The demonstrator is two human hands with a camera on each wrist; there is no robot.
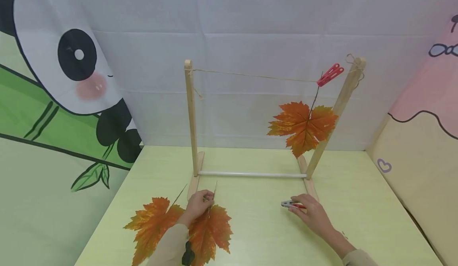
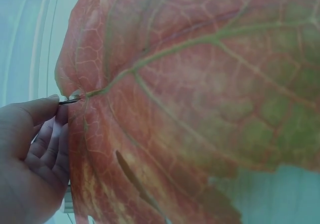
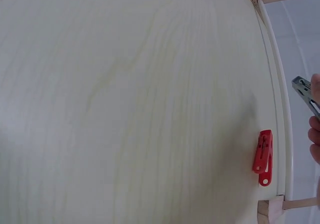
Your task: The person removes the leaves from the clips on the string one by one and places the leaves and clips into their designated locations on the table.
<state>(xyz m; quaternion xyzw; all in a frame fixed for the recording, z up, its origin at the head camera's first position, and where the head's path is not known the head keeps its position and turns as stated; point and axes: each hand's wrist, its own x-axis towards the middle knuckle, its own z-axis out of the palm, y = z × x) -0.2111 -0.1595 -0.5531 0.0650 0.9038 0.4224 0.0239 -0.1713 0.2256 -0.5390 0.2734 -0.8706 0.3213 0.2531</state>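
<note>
In the head view my left hand (image 1: 199, 207) pinches the thin dark stem of an orange maple leaf (image 1: 212, 234); the left wrist view shows that leaf (image 2: 165, 89) close up, its stem between thumb and fingers. My right hand (image 1: 315, 215) holds a grey clothespin (image 1: 287, 204) by one end, above the table. A red clothespin (image 3: 263, 156) lies on the table beneath it in the right wrist view. Another maple leaf (image 1: 154, 227) lies left of my left hand, partly hidden by the forearm. One more leaf (image 1: 304, 127) hangs from the string (image 1: 250, 75), clipped by a red clothespin (image 1: 330, 75).
A wooden frame stands towards the back, with a left post (image 1: 191, 119), a leaning right post (image 1: 340, 107) and a white crossbar (image 1: 250, 174) low between them. A white cloth backdrop (image 1: 229, 115) hangs behind the table (image 1: 257, 230). Printed panels flank both sides.
</note>
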